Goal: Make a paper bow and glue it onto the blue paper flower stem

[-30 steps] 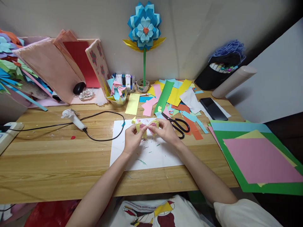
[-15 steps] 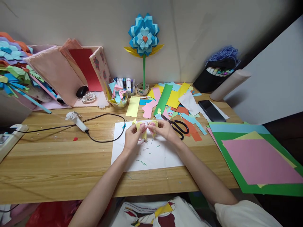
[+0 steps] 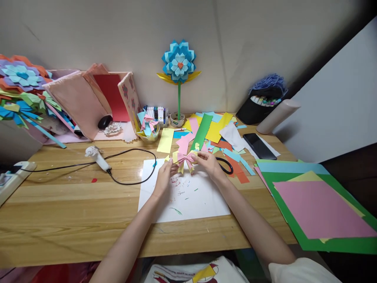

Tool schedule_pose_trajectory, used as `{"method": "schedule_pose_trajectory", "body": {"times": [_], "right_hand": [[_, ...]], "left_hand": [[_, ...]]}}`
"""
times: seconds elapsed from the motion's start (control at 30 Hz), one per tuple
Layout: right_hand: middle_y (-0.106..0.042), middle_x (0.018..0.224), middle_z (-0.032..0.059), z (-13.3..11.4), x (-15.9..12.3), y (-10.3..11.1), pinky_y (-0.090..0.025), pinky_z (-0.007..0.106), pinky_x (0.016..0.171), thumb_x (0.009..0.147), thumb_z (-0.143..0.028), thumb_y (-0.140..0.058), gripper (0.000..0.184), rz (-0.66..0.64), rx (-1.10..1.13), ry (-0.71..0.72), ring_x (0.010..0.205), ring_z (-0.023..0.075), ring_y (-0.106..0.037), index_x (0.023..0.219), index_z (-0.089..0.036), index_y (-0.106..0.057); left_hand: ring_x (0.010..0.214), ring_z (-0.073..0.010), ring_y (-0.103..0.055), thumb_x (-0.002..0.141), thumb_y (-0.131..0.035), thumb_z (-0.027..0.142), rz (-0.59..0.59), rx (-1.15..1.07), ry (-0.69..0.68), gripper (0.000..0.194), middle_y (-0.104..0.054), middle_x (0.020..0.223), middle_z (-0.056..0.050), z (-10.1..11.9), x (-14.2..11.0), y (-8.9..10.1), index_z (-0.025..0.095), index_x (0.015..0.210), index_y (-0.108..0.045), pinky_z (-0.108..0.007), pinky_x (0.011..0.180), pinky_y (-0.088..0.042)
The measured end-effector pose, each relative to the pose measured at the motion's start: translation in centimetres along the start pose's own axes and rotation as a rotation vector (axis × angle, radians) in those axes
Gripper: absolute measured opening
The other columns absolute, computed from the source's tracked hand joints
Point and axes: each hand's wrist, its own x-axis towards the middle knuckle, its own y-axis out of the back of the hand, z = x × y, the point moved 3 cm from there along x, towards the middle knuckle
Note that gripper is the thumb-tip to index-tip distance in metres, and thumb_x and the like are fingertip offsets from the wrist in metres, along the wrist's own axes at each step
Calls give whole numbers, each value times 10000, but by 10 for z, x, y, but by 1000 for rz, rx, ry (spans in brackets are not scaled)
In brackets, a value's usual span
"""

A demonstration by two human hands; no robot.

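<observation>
A paper bow [image 3: 185, 160] in pink and yellow is held up over a marked white sheet [image 3: 191, 200], its two yellow tails pointing down. The fingers and thumb of my right hand [image 3: 208, 164] pinch the right end of this bow. My left hand [image 3: 165, 176] is just left of the bow, with thumb and fingers a little apart; whether a fingertip touches the bow is hard to make out. Beyond my right hand, black-handled scissors [image 3: 228, 169] lie partly hidden.
Coloured paper scraps [image 3: 203, 131] spread behind the bow. To the left lies a white glue gun [image 3: 98, 158] with a black looping cord. A blue paper flower [image 3: 179, 63] stands at the back. On the right are a phone [image 3: 259, 146] and large paper sheets [image 3: 321, 208].
My left hand has come off the bow's left side and moved slightly down and left. The bow, now more fully in view, stays in my right hand. The view has tilted up slightly.
</observation>
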Motion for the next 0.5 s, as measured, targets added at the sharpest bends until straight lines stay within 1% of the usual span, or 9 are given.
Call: {"method": "schedule_pose_trajectory", "body": {"times": [0.1,0.17,0.23,0.3,0.33,0.43,0.5], "right_hand": [[-623,709,9,-2,17,6,-479,265,691,640,-437,-675,305,5,55,-3,692,141,-593,693,-146,-599],[-624,721,13,-4,33,8,-485,260,690,650,-451,-662,321,3,52,9,697,137,-597,722,-144,-601],[-625,715,20,-5,53,7,-493,259,680,657,-462,-654,335,-6,31,17,689,136,-600,729,-138,-604],[-623,677,27,-6,73,3,-502,262,654,656,-465,-657,344,-23,-6,9,655,136,-599,711,-129,-608],[-619,649,28,-6,83,-1,-506,263,636,657,-460,-661,343,-30,-31,3,633,135,-596,700,-123,-610],[-608,605,25,-5,109,-15,-508,261,600,698,-424,-651,319,-38,-131,-11,602,131,-588,712,-106,-620],[-616,652,26,-4,121,-25,-507,266,609,750,-391,-622,295,-29,-210,-12,629,131,-594,763,-96,-622]], "left_hand": [[713,-179,-639,705,-548,559,-53,-19,84,498,-672,806,-122,-5,2,0,91,858,-620,-290,672,-487],[651,-166,-634,690,-551,564,-32,-9,86,523,-676,782,-129,-6,3,2,77,868,-617,-260,587,-475],[553,-147,-607,666,-557,575,3,10,78,527,-670,724,-119,-7,3,4,75,822,-612,-228,463,-427],[472,-129,-567,655,-549,586,27,25,60,521,-655,654,-98,-7,3,5,81,771,-607,-211,381,-369],[451,-122,-550,657,-545,583,38,25,43,511,-646,628,-87,-7,2,6,85,753,-604,-209,368,-362],[436,-107,-517,677,-548,548,53,2,-2,459,-624,603,-59,-6,1,6,96,744,-595,-218,382,-403],[434,-107,-505,687,-545,540,50,-5,-3,444,-604,590,-42,-7,1,6,104,758,-590,-224,383,-415]]}}
